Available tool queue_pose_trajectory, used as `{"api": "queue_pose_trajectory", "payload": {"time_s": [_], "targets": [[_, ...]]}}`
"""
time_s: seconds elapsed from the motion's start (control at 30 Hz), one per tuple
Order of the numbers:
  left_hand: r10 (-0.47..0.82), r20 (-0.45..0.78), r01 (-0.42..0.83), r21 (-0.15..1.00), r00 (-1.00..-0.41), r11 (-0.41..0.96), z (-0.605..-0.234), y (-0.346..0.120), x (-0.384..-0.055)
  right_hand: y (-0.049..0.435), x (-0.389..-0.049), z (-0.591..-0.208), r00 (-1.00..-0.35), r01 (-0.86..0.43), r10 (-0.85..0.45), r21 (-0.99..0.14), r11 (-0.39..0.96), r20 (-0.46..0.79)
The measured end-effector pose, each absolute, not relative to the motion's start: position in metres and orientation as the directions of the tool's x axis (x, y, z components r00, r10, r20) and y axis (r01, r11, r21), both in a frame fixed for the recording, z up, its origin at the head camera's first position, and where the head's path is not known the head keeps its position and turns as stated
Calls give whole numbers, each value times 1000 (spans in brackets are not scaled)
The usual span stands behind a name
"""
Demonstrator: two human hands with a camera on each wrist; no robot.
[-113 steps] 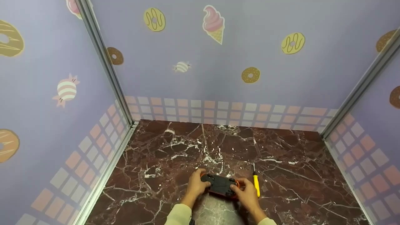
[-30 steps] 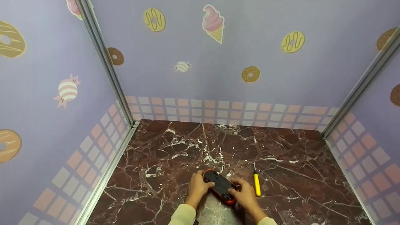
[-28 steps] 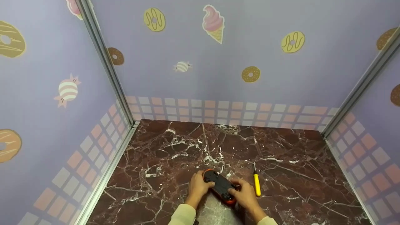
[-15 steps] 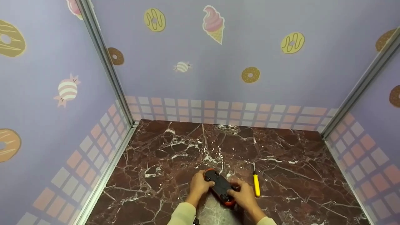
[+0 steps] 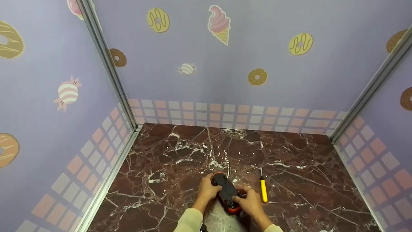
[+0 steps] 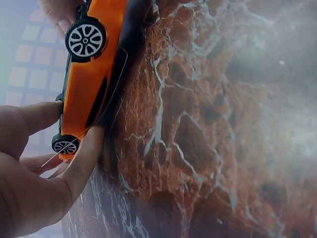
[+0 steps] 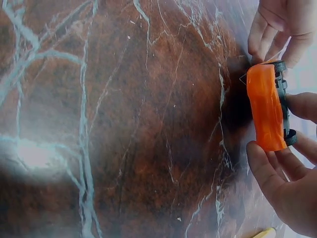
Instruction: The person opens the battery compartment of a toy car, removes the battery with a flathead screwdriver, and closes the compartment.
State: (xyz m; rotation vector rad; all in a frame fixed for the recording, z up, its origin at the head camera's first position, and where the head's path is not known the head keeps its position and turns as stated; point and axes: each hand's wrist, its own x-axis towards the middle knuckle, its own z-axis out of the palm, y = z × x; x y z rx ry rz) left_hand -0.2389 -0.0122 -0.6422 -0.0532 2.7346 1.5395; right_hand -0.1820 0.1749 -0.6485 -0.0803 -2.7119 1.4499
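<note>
An orange toy car [image 5: 227, 189] is held upside down, its black underside facing up in the head view. My left hand [image 5: 207, 190] grips its far end, thumb on the underside. At the near end my right hand [image 5: 249, 201] pinches it, thumb pressed on the base. The left wrist view shows the car's orange side [image 6: 86, 82] and two silver-spoked wheels, with left fingers around one end. In the right wrist view, right-hand fingers [image 7: 270, 171] curl about the car's orange end [image 7: 265, 106].
A screwdriver [image 5: 264, 190] with a yellow handle lies right of my right hand, its tip pointing away. The dark red marble-patterned tabletop [image 5: 299, 187] is bounded by lilac panels [image 5: 199, 87] printed with sweets. Grey metal rails [image 5: 109, 67] run along the corners.
Both hands have turned the toy car clockwise in the head view, from nearly crosswise to a steep diagonal. It stays upside down in their grip. The screwdriver has not moved.
</note>
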Motion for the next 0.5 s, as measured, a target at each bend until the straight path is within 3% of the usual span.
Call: {"api": "queue_pose_trajectory", "payload": {"time_s": [0.5], "targets": [[-8, 12, 7, 895, -1000, 445, -642, -7, -242, 169, -183, -650, -993, 33, 112, -836, 547, 35]]}}
